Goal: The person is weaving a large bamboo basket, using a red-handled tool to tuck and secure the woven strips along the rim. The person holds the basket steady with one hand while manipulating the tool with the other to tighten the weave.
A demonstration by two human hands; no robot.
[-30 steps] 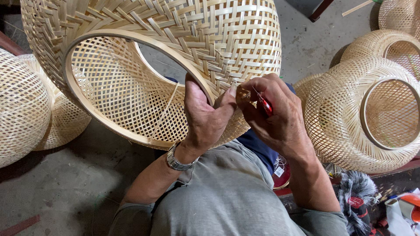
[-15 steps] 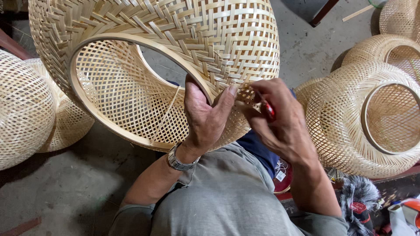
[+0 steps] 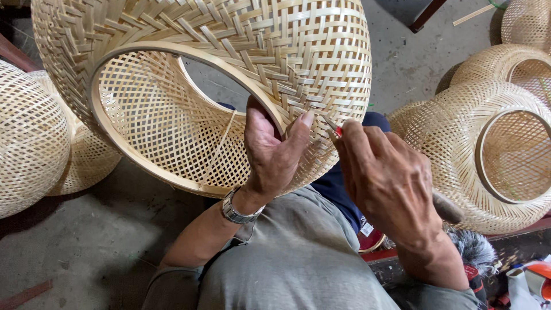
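Observation:
A large woven bamboo basket (image 3: pixel 229 63) lies on its side over my lap, its round wooden rim (image 3: pixel 143 57) facing me. My left hand (image 3: pixel 272 152) grips the rim at its right side, thumb pressed on the outer weave, a metal watch on the wrist. My right hand (image 3: pixel 384 178) is closed around a small red-handled tool (image 3: pixel 337 131), whose tip touches the weave just right of my left thumb. Most of the tool is hidden in my fist.
Other woven bamboo baskets stand around: one at the left (image 3: pixel 28 138), one with an open rim at the right (image 3: pixel 493 155), more at the top right (image 3: pixel 525 23). Grey concrete floor (image 3: pixel 86 247) lies below. Red and white items (image 3: pixel 531 281) sit at the bottom right.
My right hand has turned over the tool and moved closer to my left thumb. The basket has shifted slightly within the view.

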